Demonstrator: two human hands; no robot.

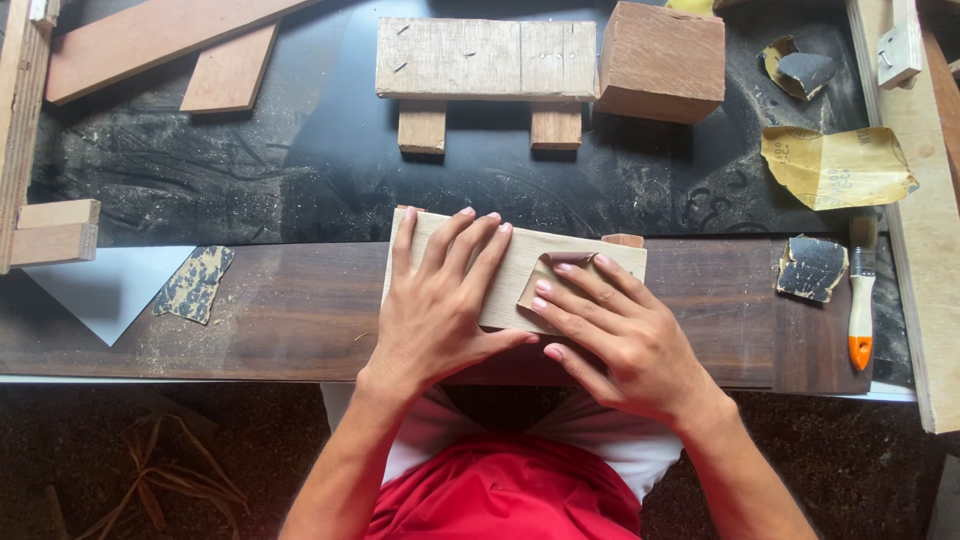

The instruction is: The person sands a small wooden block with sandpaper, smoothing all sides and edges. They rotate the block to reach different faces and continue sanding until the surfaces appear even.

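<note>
1. The fingers (565, 285) of the right hand (620, 340) lay close together, pressed flat on a small folded piece of tan sandpaper (553, 272), pinning it to the wood rather than gripping it. Keeping the pads flat like this seemed the better way to spread pressure evenly and avoid gouging one spot.

2. The left hand (440, 300) rested palm-down with its fingers (462, 240) slightly apart, clamped on nothing, simply holding down the pale rectangular wooden block (520, 250). A firm, steady press looked necessary so the block would not slide under the rubbing.

3. The block sat on the dark brown plank (300, 310) along the near edge of the desk (330, 170), in the middle, directly in front of the person. Its right end, by a small reddish wood scrap (624, 240), stayed uncovered; strokes along the grain toward that end would probably give the cleanest finish.

4. Farther out, spare abrasives lay within reach: a worn dark sandpaper scrap (811, 267) and a small brush with a white and orange handle (861, 300) to the right, a large curled yellow sandpaper sheet (835, 167) beyond them, and another worn scrap (194, 284) to the left.

5. At the far side stood a rough pale wooden bench-shaped piece (485, 60) and a reddish wooden cube (662, 60), well apart from the hands. Dust covered the black surface.
</note>
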